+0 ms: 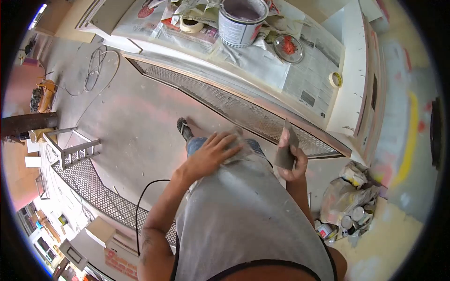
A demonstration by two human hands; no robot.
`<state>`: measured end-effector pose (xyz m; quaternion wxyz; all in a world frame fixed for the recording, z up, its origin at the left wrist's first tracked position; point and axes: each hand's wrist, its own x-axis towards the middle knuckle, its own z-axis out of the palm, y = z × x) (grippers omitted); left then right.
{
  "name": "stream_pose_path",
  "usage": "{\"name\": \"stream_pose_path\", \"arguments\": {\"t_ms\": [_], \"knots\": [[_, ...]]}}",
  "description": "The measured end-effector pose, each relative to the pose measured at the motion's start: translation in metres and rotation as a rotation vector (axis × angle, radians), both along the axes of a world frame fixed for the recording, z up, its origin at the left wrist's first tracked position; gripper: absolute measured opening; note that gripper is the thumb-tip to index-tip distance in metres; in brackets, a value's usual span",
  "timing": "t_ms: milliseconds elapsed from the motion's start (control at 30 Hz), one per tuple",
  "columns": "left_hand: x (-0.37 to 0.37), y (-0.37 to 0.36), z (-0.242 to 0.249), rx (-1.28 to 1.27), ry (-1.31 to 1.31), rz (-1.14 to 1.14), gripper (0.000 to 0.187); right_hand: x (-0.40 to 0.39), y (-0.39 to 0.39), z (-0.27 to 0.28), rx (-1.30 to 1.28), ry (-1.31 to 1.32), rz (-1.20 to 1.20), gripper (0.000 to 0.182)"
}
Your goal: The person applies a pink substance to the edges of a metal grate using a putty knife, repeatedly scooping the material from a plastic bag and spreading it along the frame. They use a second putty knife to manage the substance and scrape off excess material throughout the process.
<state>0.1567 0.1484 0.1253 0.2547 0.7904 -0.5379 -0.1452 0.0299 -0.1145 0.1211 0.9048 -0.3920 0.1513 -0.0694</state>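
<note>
My left hand (213, 152) lies with its fingers stretched out over the lower front of my grey shirt (243, 201), near the hem. To the right, my right hand (297, 164) is closed around a folded grey sheet of sandpaper (286, 152), thumb on one side and fingers on the other. Beyond both hands runs a long framed mesh panel (211, 98), along the front of a pale cabinet. Newspaper (304, 79) covers the cabinet's surface, where a paint can (241, 28) stands.
Near the can are a lid with red paint (289, 48) and masking tape rolls (335, 79). A bag of cans (347, 206) sits on the floor at right. At left are a metal stool frame (77, 150), a perforated panel (93, 187) and a hose (96, 65).
</note>
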Motion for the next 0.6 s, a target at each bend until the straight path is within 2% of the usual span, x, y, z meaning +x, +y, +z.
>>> {"name": "stream_pose_path", "arguments": {"t_ms": [33,67,100,133,167,233,300,367,400,433,467,567,600], "knots": [[0.005,0.015,-0.015,0.013,0.127,0.060,0.067,0.024,0.008,0.022,0.329,0.074,-0.022,0.052],[0.014,0.028,-0.024,0.026,0.250,0.108,0.063,0.040,0.007,0.015,0.327,0.070,-0.028,0.052],[0.022,0.040,-0.030,0.026,0.254,0.095,0.063,0.048,0.001,0.004,0.034,0.217,0.079,0.052],[0.032,0.049,-0.034,-0.096,0.355,0.311,0.057,0.057,-0.003,-0.008,-0.262,0.366,0.186,0.051],[0.043,0.057,-0.041,-0.221,0.458,0.532,0.052,0.070,-0.006,-0.026,-0.271,0.374,0.178,0.051],[0.072,0.076,-0.059,-0.285,0.521,0.604,0.048,0.095,-0.011,-0.068,-0.839,0.483,0.253,0.045],[0.097,0.094,-0.081,-0.346,0.584,0.671,0.044,0.127,-0.013,-0.091,-1.180,0.601,0.339,0.036],[0.115,0.109,-0.101,-0.380,0.685,0.685,0.042,0.163,-0.004,-0.079,-1.526,0.532,0.549,0.040],[0.124,0.117,-0.108,-0.391,0.702,0.690,0.042,0.178,-0.012,-0.101,-1.540,0.542,0.563,0.040],[0.130,0.126,-0.112,-0.306,0.716,0.675,0.042,0.187,-0.024,-0.141,-1.663,0.643,0.586,0.045],[0.132,0.135,-0.113,-0.213,0.735,0.657,0.041,0.192,-0.026,-0.154,-1.722,0.702,0.613,0.047],[0.130,0.158,-0.129,-0.289,0.843,0.652,0.040,0.215,-0.015,-0.166,-2.009,0.809,0.799,0.048],[0.129,0.165,-0.139,-0.315,0.906,0.671,0.039,0.218,-0.012,-0.170,-2.009,0.809,0.814,0.048]]}}
